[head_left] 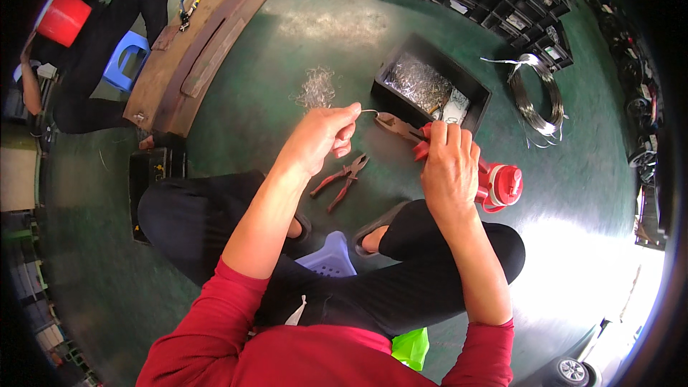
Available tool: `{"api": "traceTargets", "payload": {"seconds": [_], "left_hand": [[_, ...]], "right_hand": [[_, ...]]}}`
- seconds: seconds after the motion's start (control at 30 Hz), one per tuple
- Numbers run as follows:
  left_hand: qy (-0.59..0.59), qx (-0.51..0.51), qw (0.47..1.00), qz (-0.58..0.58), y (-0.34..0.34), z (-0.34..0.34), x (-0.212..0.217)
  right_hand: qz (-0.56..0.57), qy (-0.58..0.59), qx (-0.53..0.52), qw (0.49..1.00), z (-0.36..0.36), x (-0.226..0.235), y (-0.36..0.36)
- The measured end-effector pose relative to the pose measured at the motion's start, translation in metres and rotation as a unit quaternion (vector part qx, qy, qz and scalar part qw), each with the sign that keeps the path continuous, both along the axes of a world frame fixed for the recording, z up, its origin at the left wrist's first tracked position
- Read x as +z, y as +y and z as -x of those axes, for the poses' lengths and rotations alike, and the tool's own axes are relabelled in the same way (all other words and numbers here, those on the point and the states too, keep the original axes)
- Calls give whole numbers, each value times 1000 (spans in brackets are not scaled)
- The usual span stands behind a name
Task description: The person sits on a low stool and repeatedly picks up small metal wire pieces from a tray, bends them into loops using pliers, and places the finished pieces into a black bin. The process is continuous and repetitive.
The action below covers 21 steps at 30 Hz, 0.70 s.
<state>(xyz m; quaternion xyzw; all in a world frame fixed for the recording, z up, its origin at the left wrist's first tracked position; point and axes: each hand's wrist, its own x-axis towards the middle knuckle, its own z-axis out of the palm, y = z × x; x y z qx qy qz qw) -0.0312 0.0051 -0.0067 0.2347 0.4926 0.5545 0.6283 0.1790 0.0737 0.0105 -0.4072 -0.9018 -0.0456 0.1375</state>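
Wire piece (368,111) pinched in left hand (320,137), fingertips closed on it, at 12 o'clock from the seated knees. Pliers (396,127) bite its other end; right hand (449,170) fisted round their red handles. Black bin (479,90) at 1 o'clock; spare pliers (342,180) on the floor between the hands.

Pouring in bright from the lower right, washing the green floor (573,258) out to white glare there. Glinting softer off the floor near the top centre. Fading to dim along the left side. Bending straight edges hard toward the rim, closing into black corners. Staying sharp at centre, smearing at the periphery. Throwing only faint, soft shadows under the hands.
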Motion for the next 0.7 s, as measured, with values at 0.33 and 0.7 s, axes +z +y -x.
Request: {"api": "traceTargets", "payload": {"seconds": [0.33,0.7], "left_hand": [[381,-5,919,-101,-9,-9,6],[71,-121,989,-37,-10,-7,17]], "right_hand": [[298,19,14,954,-18,7,7],[548,93,16,831,-20,23,8]]}}
